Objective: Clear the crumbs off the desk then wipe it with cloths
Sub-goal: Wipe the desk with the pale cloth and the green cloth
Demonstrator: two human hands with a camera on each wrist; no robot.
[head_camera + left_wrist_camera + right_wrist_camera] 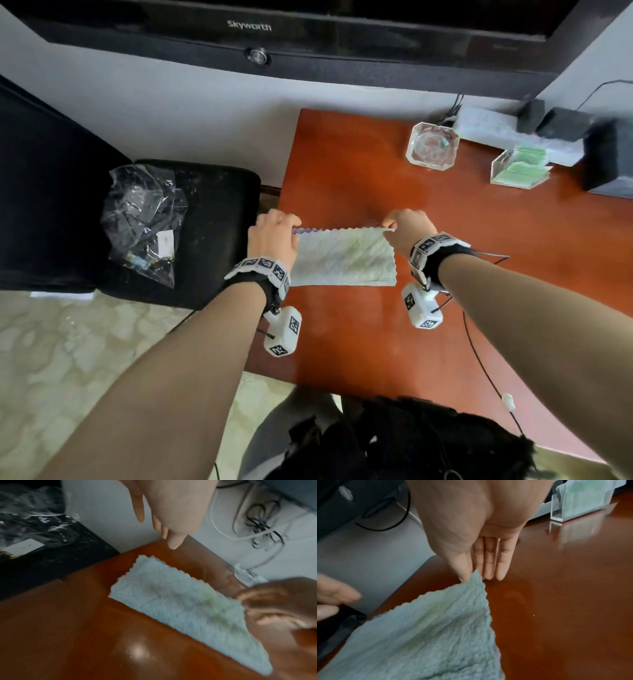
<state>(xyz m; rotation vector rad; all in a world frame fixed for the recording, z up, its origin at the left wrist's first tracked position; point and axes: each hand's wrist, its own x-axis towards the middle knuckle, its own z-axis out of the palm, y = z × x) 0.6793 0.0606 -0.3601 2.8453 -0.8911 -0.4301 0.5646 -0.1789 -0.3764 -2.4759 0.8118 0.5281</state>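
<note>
1. The red-brown wooden desk [445, 308] takes up the right half of the head view. Its polished top is seen largely bare of crumbs. Only two tiny pale specks [534, 615] are picked out in the right wrist view, at about 4 o'clock from the fingers, so the crumb-clearing step is judged mostly done though not perfectly.
2. The pale blue-green cloth [342, 257] is held over the desk's left part, near the middle of the head view. It is stretched flat by its far edge, and its near edge hangs toward or onto the wood; contact cannot be told. A second, purple layer is glimpsed at the far-left corner. The wiping step is judged barely begun: the cloth is only being spread or folded.
3. The left hand [270, 236] is at 9 o'clock of the cloth. In the head view its fingers are curled onto the far-left corner; in the blurred left wrist view the grip cannot be confirmed.
4. The right hand [407, 229] is at 3 o'clock. The far-right corner is pinched by thumb and forefinger, with the other fingers [502, 563] kept straight.
5. A glass ashtray [432, 145] and a clear card holder [519, 168] are left at 1 o'clock, so that stretch remains to be wiped.
</note>
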